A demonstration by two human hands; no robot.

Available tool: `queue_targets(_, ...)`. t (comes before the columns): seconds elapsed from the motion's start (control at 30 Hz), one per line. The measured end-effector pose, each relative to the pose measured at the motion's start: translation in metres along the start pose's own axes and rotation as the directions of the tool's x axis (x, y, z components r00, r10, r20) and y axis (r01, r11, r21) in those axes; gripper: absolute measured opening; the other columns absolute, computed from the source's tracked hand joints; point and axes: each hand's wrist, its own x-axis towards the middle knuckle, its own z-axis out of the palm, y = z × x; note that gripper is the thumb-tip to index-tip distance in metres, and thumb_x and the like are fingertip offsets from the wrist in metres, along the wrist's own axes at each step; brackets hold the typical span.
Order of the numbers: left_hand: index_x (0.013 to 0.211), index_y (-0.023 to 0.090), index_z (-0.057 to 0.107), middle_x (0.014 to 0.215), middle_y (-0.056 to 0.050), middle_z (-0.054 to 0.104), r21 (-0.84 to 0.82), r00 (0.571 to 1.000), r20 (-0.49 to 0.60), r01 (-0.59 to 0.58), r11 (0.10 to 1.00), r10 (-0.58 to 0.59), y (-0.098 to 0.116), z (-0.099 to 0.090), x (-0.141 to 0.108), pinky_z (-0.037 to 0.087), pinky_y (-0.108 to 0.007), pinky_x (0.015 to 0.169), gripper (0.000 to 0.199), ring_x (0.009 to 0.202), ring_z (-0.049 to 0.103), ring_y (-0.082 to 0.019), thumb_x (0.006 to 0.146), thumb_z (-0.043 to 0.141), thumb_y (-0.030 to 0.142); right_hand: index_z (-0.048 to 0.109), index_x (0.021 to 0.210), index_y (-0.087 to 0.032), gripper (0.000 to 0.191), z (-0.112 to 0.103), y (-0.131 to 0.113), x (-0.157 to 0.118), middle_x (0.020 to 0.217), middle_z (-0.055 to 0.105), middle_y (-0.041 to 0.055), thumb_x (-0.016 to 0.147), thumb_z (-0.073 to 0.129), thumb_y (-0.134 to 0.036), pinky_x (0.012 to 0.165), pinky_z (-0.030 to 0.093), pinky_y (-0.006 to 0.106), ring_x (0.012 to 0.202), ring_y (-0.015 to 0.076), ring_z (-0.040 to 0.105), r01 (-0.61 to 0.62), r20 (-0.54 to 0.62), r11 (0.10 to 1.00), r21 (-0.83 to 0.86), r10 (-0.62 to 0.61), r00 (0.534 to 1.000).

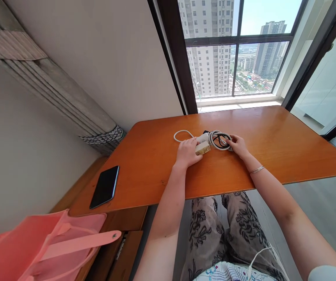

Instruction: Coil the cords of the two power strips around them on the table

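On the wooden table (153, 156) lies a bundle of cables, a white coil (212, 135) with black cable inside its loops. My left hand (187, 152) is closed around a small cream-coloured block (203, 148) with dark print on its end. Just behind that block is a white piece (203, 137), partly covered by my fingers; I cannot make out its kind. A loop of white cable (177, 133) curves out past my left hand. My right hand (238, 146) pinches the right side of the coil between thumb and fingers.
A black phone or small tablet (105, 187) lies at the table's left end. Beside that end is a pink bag (18, 242) with a strap. A window (238, 70) stands beyond the far edge, and a tied curtain (68, 93) hangs at left.
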Motion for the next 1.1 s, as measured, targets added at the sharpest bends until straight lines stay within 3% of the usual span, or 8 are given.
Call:
queue_targets(0.13,0.115,0.019,0.062,0.146,-0.013,0.055,0.031,1.0,-0.017,-0.011,0.999,0.012,0.004,0.003,-0.003,0.033,-0.046,0.116,0.048,0.133,0.05,-0.034,0.069,0.069,0.028,0.067,0.091,-0.021,0.025,0.0,0.006,0.002,0.08,0.07,0.003,0.072,0.073,-0.037,0.071,0.051,0.034,0.069,0.018,0.06,0.037,-0.126,0.971,-0.234,-0.068,0.99)
queue_targets(0.33,0.115,0.021,0.063,0.15,-0.011,0.051,0.017,1.0,-0.007,-0.025,1.0,0.025,0.009,0.005,-0.009,0.035,-0.046,0.116,0.045,0.136,0.047,-0.032,0.07,0.067,0.025,0.059,0.085,-0.023,0.007,-0.004,0.002,-0.003,0.094,0.065,0.0088,0.079,0.061,-0.025,0.072,0.049,0.034,0.08,0.0224,0.058,0.201,-0.203,0.807,-0.555,-0.366,0.908)
queue_targets(0.4,0.115,0.021,0.062,0.151,-0.01,0.05,0.007,1.0,-0.01,-0.022,1.0,0.022,0.011,0.006,-0.01,0.038,-0.045,0.114,0.045,0.137,0.047,-0.032,0.07,0.066,0.023,0.057,0.084,-0.023,0.007,-0.005,0.001,-0.004,0.095,0.062,0.0092,0.078,0.06,-0.023,0.077,0.049,0.035,0.087,0.0238,0.058,0.213,-0.212,0.796,-0.566,-0.391,0.896)
queue_targets(0.5,0.113,0.022,0.062,0.152,-0.008,0.05,-0.013,1.0,-0.024,0.003,1.0,-0.004,0.012,0.007,-0.012,0.046,-0.045,0.106,0.041,0.133,0.05,-0.032,0.072,0.063,0.02,0.055,0.082,-0.022,0.013,-0.006,0.0,-0.004,0.105,0.059,0.0112,0.075,0.066,-0.024,0.087,0.049,0.038,0.099,0.0253,0.058,0.208,-0.193,0.835,-0.509,-0.347,0.918)
queue_targets(0.63,0.111,0.024,0.06,0.143,-0.008,0.056,-0.048,0.996,-0.052,0.074,0.996,-0.077,0.01,0.008,-0.013,0.052,-0.043,0.094,0.036,0.126,0.055,-0.031,0.075,0.058,0.016,0.056,0.083,-0.021,0.023,-0.01,-0.001,-0.003,0.126,0.058,0.0129,0.081,0.064,-0.042,0.099,0.046,0.04,0.122,0.0275,0.052,0.244,-0.075,0.92,-0.307,-0.279,0.957)
queue_targets(0.77,0.108,0.025,0.057,0.121,-0.007,0.066,-0.062,0.984,-0.074,0.159,0.985,-0.164,0.005,0.008,-0.012,0.052,-0.04,0.085,0.033,0.112,0.061,-0.028,0.077,0.056,0.014,0.054,0.09,-0.022,0.025,-0.01,0.002,-0.002,0.1,0.067,0.0062,0.088,0.055,-0.047,0.088,0.05,0.036,0.096,0.0205,0.061,0.168,0.034,0.976,-0.135,-0.165,0.986)
queue_targets(0.9,0.108,0.025,0.057,0.118,-0.007,0.066,-0.07,0.978,-0.075,0.189,0.979,-0.194,0.003,0.009,-0.011,0.05,-0.04,0.083,0.031,0.108,0.063,-0.029,0.078,0.055,0.016,0.049,0.108,-0.023,0.037,-0.006,0.003,-0.003,0.095,0.065,0.0035,0.075,0.066,-0.031,0.076,0.05,0.033,0.083,0.0185,0.059,0.203,0.039,0.954,-0.218,-0.2,0.979)
queue_targets(1.1,0.113,0.024,0.057,0.118,-0.007,0.066,-0.064,0.97,-0.068,0.23,0.971,-0.234,0.003,0.01,-0.009,0.049,-0.04,0.084,0.034,0.106,0.065,-0.03,0.08,0.056,0.019,0.064,0.105,-0.022,0.024,-0.007,-0.016,-0.016,0.099,0.066,0.0104,0.085,0.052,-0.018,0.096,0.046,0.044,0.104,0.0274,0.055,0.4,-0.037,0.76,-0.512,-0.485,0.873)
